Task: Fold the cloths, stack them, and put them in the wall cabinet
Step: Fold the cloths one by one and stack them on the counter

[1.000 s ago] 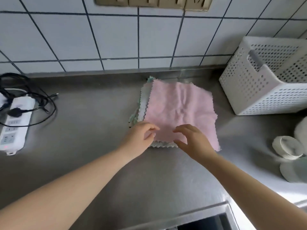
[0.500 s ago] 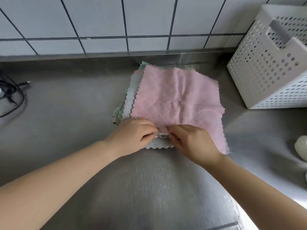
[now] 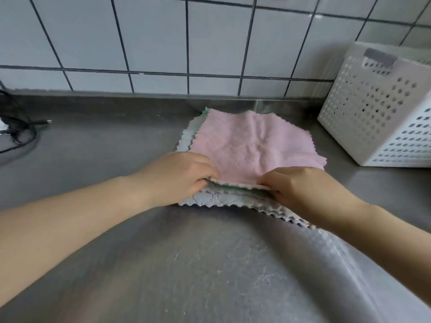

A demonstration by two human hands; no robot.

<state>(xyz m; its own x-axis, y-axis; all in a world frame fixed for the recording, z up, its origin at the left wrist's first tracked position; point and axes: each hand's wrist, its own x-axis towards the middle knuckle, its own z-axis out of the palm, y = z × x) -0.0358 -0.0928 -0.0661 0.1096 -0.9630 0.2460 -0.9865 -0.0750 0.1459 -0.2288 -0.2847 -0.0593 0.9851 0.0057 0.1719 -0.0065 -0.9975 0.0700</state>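
Two bare hands lift the near edge of a pink cloth on a steel counter.

Black cables (image 3: 16, 131) lie far left. The left hand (image 3: 179, 176) and right hand (image 3: 300, 190) pinch the pink scalloped microfibre cloth (image 3: 254, 145), topmost on the stack of grey and green cloths (image 3: 217, 200) by the tiled wall; a white perforated plastic basket (image 3: 382, 108) stands right.

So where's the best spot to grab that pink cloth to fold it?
Its near edge, from the front. The pink cloth lies flat on top of the stack, and that edge is already raised off it, where the left hand and right hand pinch it. Folding away from there looks easiest.
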